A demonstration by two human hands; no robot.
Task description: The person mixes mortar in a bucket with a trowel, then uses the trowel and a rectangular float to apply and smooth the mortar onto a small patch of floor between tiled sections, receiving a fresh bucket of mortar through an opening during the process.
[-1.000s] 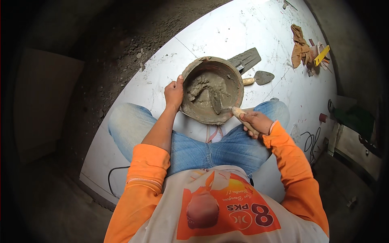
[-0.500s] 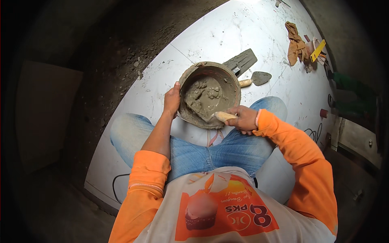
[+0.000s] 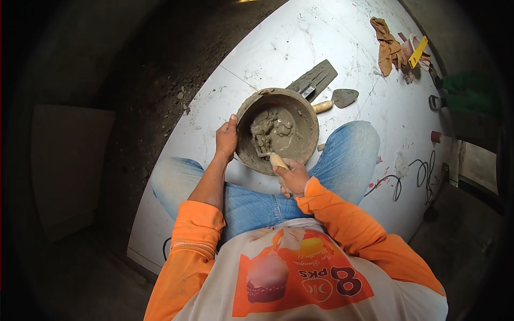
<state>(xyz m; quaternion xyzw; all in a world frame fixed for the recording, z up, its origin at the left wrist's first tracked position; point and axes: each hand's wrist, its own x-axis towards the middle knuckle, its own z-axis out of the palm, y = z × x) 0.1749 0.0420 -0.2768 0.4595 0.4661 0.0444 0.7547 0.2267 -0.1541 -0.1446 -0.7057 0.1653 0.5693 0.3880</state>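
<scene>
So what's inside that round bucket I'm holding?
Wet grey mortar, lumpy on the left. It hides the floor of the bucket and, apparently, the blade of the trowel in your right hand.

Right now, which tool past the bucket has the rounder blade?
The wooden-handled trowel right of the float; its blade is short and rounded, the float's long and rectangular.

Bright light washes the white floor (image 3: 348, 48), palest toward the top; the soil (image 3: 144, 101) at left sinks into gloom; fisheye distortion bows straight edges; black corners swallow detail; the dim green clothing (image 3: 471, 95) seems slightly blurred.
</scene>
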